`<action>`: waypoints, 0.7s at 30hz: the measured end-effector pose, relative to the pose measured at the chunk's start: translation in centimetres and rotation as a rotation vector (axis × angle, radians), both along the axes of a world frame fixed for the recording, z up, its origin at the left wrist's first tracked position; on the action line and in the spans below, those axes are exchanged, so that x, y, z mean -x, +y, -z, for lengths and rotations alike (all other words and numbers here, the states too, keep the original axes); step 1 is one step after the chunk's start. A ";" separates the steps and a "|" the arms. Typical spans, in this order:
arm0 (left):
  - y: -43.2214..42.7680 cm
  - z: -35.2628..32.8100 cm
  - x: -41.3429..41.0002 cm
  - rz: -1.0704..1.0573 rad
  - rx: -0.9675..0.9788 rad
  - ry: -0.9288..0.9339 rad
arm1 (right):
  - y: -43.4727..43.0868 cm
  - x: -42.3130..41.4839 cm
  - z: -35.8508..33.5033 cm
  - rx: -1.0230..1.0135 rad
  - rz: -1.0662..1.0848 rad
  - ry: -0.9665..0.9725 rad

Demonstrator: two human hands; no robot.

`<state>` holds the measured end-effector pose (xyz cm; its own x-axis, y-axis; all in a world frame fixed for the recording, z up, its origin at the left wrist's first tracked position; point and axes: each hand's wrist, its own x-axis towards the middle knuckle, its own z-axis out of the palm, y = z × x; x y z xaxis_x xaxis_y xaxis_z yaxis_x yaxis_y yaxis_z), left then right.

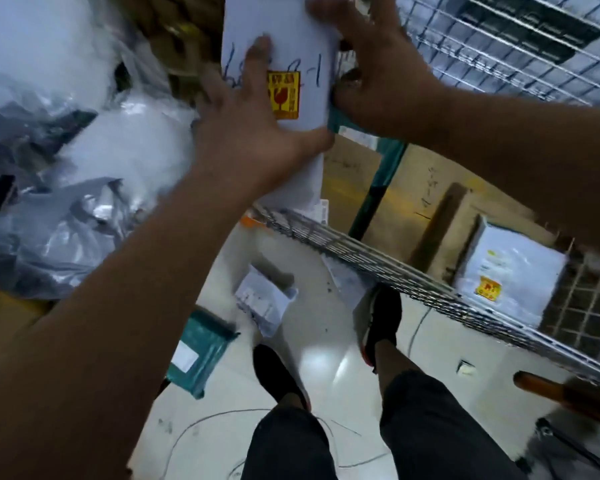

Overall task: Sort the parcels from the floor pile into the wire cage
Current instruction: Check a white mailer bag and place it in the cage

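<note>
Above the cage rim (361, 252), a tall white parcel (284, 29) pressed between two bare hands, handwritten blue marks and a yellow fragile sticker (283, 94) on its face. Left hand (250, 123) flat against the front, fingers spread, thumb tucked under near the right edge. Right hand (371, 71) gripping the right side, fingers hooked over the top. Behind the white parcel, touching its right edge, a teal package (381, 168) standing inside the wire cage (499, 46). Lower down inside the cage, brown cardboard boxes (440, 202) and a white box (510, 271) with a yellow sticker. Left of the cage, a heap of grey and white plastic mailer bags (66, 168). On the pale floor (326, 358), a teal mailer (198, 351), a small white packet (264, 296), and two dark shoes below dark trouser legs.
</note>
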<state>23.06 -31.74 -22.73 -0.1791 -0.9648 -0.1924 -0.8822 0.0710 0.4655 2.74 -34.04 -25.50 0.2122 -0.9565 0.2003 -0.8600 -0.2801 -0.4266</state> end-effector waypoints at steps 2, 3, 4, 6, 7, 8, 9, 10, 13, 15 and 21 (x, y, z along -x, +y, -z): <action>-1.3 2.0 4.0 0.036 -0.023 -0.016 | -0.4 3.6 1.9 -0.058 0.048 -0.013; -1.9 3.2 5.9 0.049 -0.035 -0.024 | -0.5 5.4 3.0 -0.087 0.067 -0.018; -2.3 4.4 7.8 0.065 -0.046 -0.030 | -0.6 7.2 4.0 -0.114 0.076 -0.029; -2.7 7.1 11.2 0.106 -0.076 -0.046 | -0.4 10.6 6.4 -0.177 0.079 -0.058; -2.8 8.4 12.8 0.126 -0.096 -0.053 | -0.1 12.3 7.6 -0.226 0.087 -0.070; -2.7 9.8 14.4 0.147 -0.123 -0.057 | 0.3 13.9 8.8 -0.277 0.094 -0.086; -2.5 11.1 15.8 0.163 -0.154 -0.059 | 0.8 15.4 10.1 -0.324 0.098 -0.120; -2.1 12.2 17.4 0.182 -0.186 -0.071 | 1.5 16.8 11.4 -0.370 0.108 -0.162; -0.7 16.7 21.3 0.271 -0.275 -0.168 | 3.5 20.4 15.3 -0.507 0.235 -0.245; 0.4 20.5 23.4 0.340 -0.342 -0.229 | 5.1 22.2 17.7 -0.595 0.348 -0.222; 4.2 27.0 27.4 0.392 -0.501 -0.348 | 10.4 24.5 25.0 -0.800 0.468 -0.422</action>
